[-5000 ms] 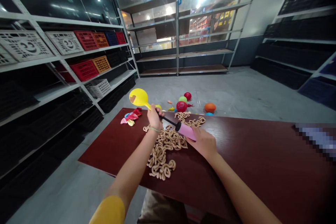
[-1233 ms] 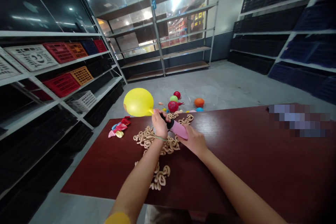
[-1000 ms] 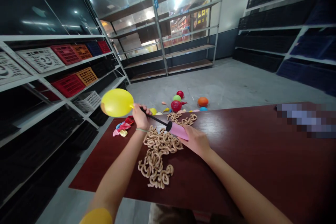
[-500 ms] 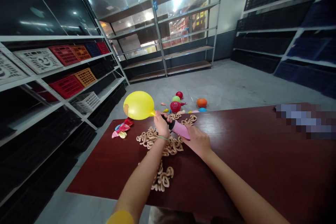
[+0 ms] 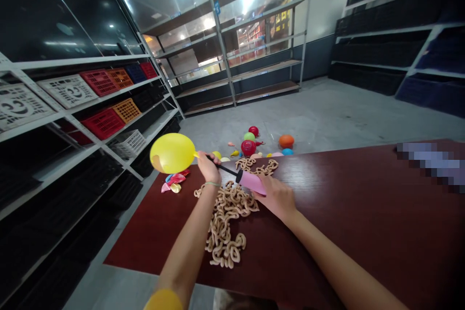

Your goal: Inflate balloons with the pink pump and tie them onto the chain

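An inflated yellow balloon (image 5: 172, 153) points left, its neck at the fingers of my left hand (image 5: 209, 168). That hand is closed around the balloon's neck and the front end of a hand pump. My right hand (image 5: 278, 196) grips the pink barrel of the pump (image 5: 252, 182), and a black rod shows between the two hands. Under my hands, tan curled pieces (image 5: 232, 203) lie in a loose heap on the dark red table (image 5: 327, 213). Flat, limp balloons (image 5: 175, 183) lie at the table's left, below the yellow balloon.
Beyond the far table edge, a red balloon (image 5: 248, 148), an orange balloon (image 5: 286, 141) and several others lie on the floor (image 5: 327, 111). Shelves with crates (image 5: 102, 123) stand at the left, with more racks behind and right. A blurred patch (image 5: 432, 160) covers the table's far right.
My left hand has moved left with the yellow balloon, away from my right hand. More of the pump's black rod now shows. The view has shifted slightly.
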Available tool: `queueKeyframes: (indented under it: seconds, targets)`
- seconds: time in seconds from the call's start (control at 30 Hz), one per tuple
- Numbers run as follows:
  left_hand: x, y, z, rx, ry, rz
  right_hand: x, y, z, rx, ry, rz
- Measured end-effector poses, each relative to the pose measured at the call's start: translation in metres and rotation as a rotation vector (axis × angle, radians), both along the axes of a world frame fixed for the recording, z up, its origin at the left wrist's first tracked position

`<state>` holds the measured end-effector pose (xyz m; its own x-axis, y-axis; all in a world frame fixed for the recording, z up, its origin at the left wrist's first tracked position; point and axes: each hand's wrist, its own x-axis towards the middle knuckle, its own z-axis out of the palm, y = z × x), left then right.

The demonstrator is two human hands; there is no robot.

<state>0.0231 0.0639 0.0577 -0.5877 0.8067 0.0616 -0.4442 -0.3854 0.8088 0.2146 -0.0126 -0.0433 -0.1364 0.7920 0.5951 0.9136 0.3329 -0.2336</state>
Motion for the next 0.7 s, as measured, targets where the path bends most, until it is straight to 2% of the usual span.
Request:
queueKeyframes:
  seconds: [0.07,0.13,0.23,0.33,0.43,0.5,0.57,0.6,0.7]
  targets:
    - [0.032,-0.007,-0.018,0.003,0.005,-0.073,0.001,-0.001,0.001,-0.008,-0.01,-0.041]
    - [0.052,-0.014,-0.033,-0.006,-0.003,-0.111,0.003,-0.002,0.002,-0.008,-0.028,-0.047]
    - [0.048,-0.019,-0.038,-0.051,-0.02,-0.12,0.006,-0.004,0.003,-0.005,-0.075,0.023]
    - [0.008,-0.016,-0.02,-0.074,0.001,-0.067,0.005,-0.005,0.003,0.002,-0.094,0.1]
    - [-0.039,-0.008,0.011,-0.058,0.042,0.01,0.003,-0.005,0.003,0.018,-0.065,0.132]
    - [-0.056,-0.003,0.029,-0.002,0.053,0.06,0.001,-0.004,0.003,0.025,-0.04,0.145]
    - [-0.053,0.0,0.038,0.055,0.053,0.084,0.0,-0.002,0.003,0.023,-0.012,0.12]
    - [-0.044,0.001,0.037,0.072,0.051,0.079,0.0,-0.002,0.002,0.022,0.002,0.093]
    - [0.002,-0.002,0.018,0.068,0.046,0.002,0.002,0.0,0.001,0.026,0.028,0.001]
